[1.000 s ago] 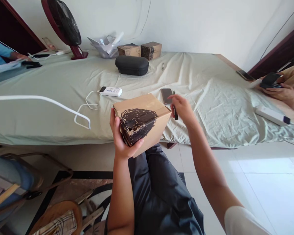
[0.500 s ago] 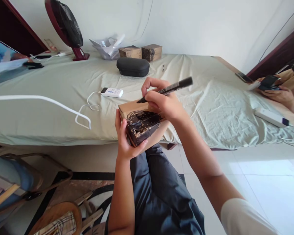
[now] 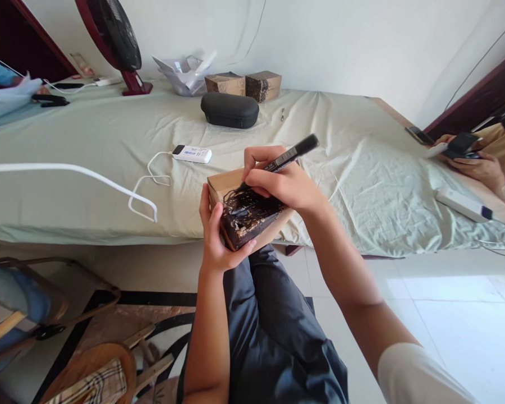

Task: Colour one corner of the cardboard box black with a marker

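Note:
A cardboard box [image 3: 224,179], tilted above my lap at the table's front edge, bears a large patch of black scribbles on its upper face. My left hand [image 3: 216,241] grips the box's left end, fingers on the far side and thumb at the near corner. In my right hand [image 3: 278,177] is a black marker pen [image 3: 292,154], its rear end pointing up and right. The marker's tip is down at the box, at the upper edge of the scribbles, partly hidden by my fingers.
Behind the box lie a white power bank [image 3: 192,154] with a cable and a black zip case [image 3: 229,110]. Two cardboard boxes [image 3: 263,86], a plastic basket [image 3: 185,78] and a fan [image 3: 128,73] stand along the wall. Another person's hands [image 3: 483,165] hold a dark device at right.
My right hand has brought the marker's tip from bare cardboard near the far edge down to the scribbled patch. More black lines cover the face. The view has shifted slightly.

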A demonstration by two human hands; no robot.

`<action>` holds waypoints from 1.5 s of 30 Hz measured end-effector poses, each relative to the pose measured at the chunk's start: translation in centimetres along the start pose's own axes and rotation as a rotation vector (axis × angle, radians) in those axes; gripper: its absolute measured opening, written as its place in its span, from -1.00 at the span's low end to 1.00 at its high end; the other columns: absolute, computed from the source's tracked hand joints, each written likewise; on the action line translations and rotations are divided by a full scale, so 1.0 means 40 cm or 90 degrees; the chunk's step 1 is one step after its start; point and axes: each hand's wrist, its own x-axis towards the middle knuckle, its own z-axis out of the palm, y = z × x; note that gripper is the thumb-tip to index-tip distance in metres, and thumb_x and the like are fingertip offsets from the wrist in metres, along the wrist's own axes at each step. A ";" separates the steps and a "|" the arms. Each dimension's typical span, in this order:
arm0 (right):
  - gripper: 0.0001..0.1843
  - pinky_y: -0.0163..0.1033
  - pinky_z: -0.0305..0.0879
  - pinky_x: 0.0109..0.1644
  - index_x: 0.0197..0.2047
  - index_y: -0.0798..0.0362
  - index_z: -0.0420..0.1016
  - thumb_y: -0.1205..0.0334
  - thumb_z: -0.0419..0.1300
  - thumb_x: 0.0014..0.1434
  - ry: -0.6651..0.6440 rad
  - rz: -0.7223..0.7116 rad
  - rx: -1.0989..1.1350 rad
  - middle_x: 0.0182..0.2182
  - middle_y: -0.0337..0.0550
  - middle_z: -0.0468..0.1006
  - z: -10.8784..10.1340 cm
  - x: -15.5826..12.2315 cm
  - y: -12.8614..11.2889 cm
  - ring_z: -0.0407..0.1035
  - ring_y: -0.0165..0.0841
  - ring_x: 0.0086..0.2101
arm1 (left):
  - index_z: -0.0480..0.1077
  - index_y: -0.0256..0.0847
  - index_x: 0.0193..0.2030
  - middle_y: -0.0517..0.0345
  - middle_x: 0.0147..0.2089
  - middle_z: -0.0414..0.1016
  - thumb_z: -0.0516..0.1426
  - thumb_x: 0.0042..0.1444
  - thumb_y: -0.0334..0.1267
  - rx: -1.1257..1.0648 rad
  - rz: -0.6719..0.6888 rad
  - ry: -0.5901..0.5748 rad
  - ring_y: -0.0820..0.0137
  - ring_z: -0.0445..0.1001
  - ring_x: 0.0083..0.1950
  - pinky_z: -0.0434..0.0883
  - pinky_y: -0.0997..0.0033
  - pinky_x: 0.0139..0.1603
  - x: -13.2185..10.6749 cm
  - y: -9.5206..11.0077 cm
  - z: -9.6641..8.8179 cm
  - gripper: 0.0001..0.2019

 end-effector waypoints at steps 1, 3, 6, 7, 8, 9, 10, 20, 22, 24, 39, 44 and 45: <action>-0.73 -0.33 0.11 -0.41 -0.48 -0.01 0.21 0.35 0.22 0.16 0.027 -0.005 -0.008 -0.60 -0.41 0.19 0.004 -0.001 -0.002 0.13 -0.50 -0.52 | -0.11 0.18 0.68 -0.06 0.76 -0.29 0.40 0.15 -0.06 -0.004 -0.002 -0.001 -0.17 -0.18 0.75 -0.02 -0.43 0.64 0.000 0.000 -0.001 0.08; -0.76 -0.32 0.10 -0.44 -0.43 -0.02 0.25 0.31 0.22 0.22 0.095 -0.033 0.008 -0.59 -0.42 0.23 0.011 -0.005 -0.008 0.12 -0.50 -0.54 | -0.11 0.20 0.68 -0.03 0.76 -0.30 0.40 0.13 -0.07 -0.016 -0.011 -0.005 -0.17 -0.19 0.75 -0.03 -0.45 0.64 0.000 -0.002 -0.004 0.09; -0.81 -0.28 0.09 -0.49 -0.29 -0.06 0.34 0.16 0.26 0.34 0.242 -0.114 0.022 -0.62 -0.45 0.29 -0.001 -0.030 -0.013 0.12 -0.48 -0.60 | -0.10 0.23 0.67 -0.02 0.76 -0.29 0.41 0.12 -0.01 -0.019 -0.026 -0.001 -0.19 -0.20 0.75 -0.06 -0.46 0.64 -0.008 -0.015 -0.009 0.09; -0.80 -0.27 0.11 -0.49 -0.27 -0.07 0.37 0.12 0.30 0.34 0.296 -0.132 0.002 -0.61 -0.44 0.33 -0.016 -0.043 -0.010 0.14 -0.46 -0.61 | -0.10 0.23 0.67 -0.02 0.76 -0.28 0.41 0.12 0.02 -0.018 -0.033 0.006 -0.19 -0.20 0.75 -0.07 -0.45 0.64 -0.013 -0.023 -0.011 0.10; -0.80 -0.25 0.14 -0.49 -0.24 -0.08 0.40 0.10 0.34 0.33 0.342 -0.139 -0.027 -0.58 -0.42 0.41 -0.035 -0.059 -0.002 0.19 -0.45 -0.61 | -0.11 0.22 0.67 -0.03 0.76 -0.28 0.41 0.11 0.05 -0.019 -0.042 0.018 -0.19 -0.21 0.75 -0.07 -0.43 0.65 -0.020 -0.033 -0.014 0.10; -0.81 -0.24 0.20 -0.46 -0.23 -0.08 0.45 0.10 0.38 0.29 0.378 -0.134 -0.054 -0.52 -0.37 0.51 -0.059 -0.076 0.011 0.27 -0.44 -0.58 | -0.11 0.21 0.67 -0.04 0.76 -0.27 0.41 0.11 0.07 -0.023 -0.054 0.032 -0.19 -0.21 0.75 -0.07 -0.41 0.66 -0.027 -0.044 -0.017 0.11; -0.82 -0.23 0.27 -0.44 -0.16 -0.08 0.51 0.12 0.40 0.25 0.386 -0.116 -0.065 -0.40 -0.30 0.62 -0.086 -0.094 0.029 0.35 -0.43 -0.55 | -0.11 0.19 0.68 -0.06 0.75 -0.25 0.42 0.10 0.10 -0.028 -0.067 0.050 -0.18 -0.19 0.75 -0.05 -0.38 0.66 -0.035 -0.056 -0.020 0.12; -0.49 -0.18 0.46 -0.21 0.33 -0.03 0.23 0.18 0.11 0.34 0.260 0.329 -0.312 -0.01 -0.07 0.71 -0.186 -0.188 0.385 0.54 -0.32 -0.36 | -0.11 0.09 0.66 -0.19 0.67 -0.03 0.38 0.06 0.31 0.018 -0.163 0.171 -0.13 0.02 0.70 0.03 -0.25 0.68 -0.071 -0.094 -0.056 0.17; -0.54 -0.12 0.44 -0.05 0.32 0.05 0.38 0.26 0.06 0.39 0.191 0.371 -0.528 0.04 0.06 0.69 -0.169 -0.186 0.423 0.58 -0.19 -0.15 | -0.11 0.09 0.66 -0.20 0.67 -0.05 0.38 0.06 0.32 0.019 -0.158 0.169 -0.14 0.01 0.71 0.02 -0.26 0.68 -0.070 -0.092 -0.056 0.17; -0.58 -0.07 0.39 0.03 0.22 0.07 0.58 0.31 0.07 0.40 0.160 0.393 -0.614 0.09 0.15 0.65 -0.155 -0.185 0.441 0.55 -0.05 0.01 | -0.10 0.11 0.67 -0.17 0.67 -0.05 0.39 0.08 0.27 0.005 -0.145 0.167 -0.14 0.01 0.71 0.01 -0.27 0.68 -0.068 -0.091 -0.055 0.14; -0.50 -0.06 0.32 0.13 0.37 -0.08 0.58 0.23 0.03 0.49 0.122 0.443 -0.712 0.16 0.15 0.54 -0.101 -0.074 0.497 0.39 0.00 0.16 | -0.12 0.15 0.67 -0.18 0.67 -0.01 0.37 0.08 0.28 0.015 -0.122 0.163 -0.12 0.08 0.69 0.17 -0.25 0.62 -0.077 -0.110 -0.049 0.14; -0.46 0.02 0.28 0.22 0.46 -0.04 0.44 0.03 0.05 0.53 0.168 0.398 -0.710 0.23 0.21 0.46 -0.059 -0.016 0.529 0.31 0.09 0.22 | -0.15 0.14 0.66 -0.20 0.67 -0.06 0.34 0.02 0.41 0.052 -0.146 0.161 -0.16 0.08 0.68 0.18 -0.27 0.61 -0.086 -0.113 -0.048 0.20; -0.49 0.01 0.27 0.22 0.41 -0.01 0.48 0.04 0.04 0.54 0.168 0.392 -0.710 0.23 0.21 0.47 -0.052 -0.003 0.536 0.31 0.09 0.22 | -0.16 0.14 0.66 -0.21 0.67 -0.06 0.33 -0.01 0.45 0.059 -0.153 0.160 -0.17 0.07 0.68 0.17 -0.27 0.61 -0.087 -0.113 -0.047 0.23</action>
